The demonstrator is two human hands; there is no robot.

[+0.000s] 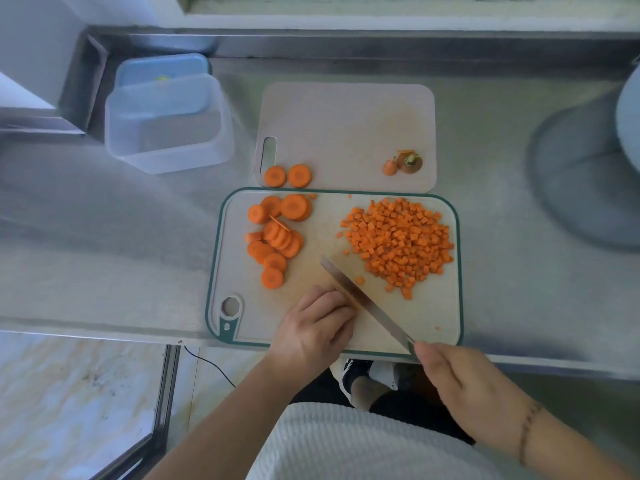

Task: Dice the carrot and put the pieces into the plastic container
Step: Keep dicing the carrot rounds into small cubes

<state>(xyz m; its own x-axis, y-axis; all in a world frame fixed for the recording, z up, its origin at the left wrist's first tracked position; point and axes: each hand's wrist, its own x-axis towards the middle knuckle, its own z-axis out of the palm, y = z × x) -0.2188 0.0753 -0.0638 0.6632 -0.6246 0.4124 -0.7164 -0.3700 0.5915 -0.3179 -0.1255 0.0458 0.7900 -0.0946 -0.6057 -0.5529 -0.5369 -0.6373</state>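
Knife (367,303) is held by right hand (464,382), blade angled toward upper left. Left hand (318,327), curled, contents unseen, lies nearer the carrot slices (273,240), upper left of it.

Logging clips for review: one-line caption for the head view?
Right hand holds knife over green-rimmed board, left hand beside blade; diced carrot right, slices left.
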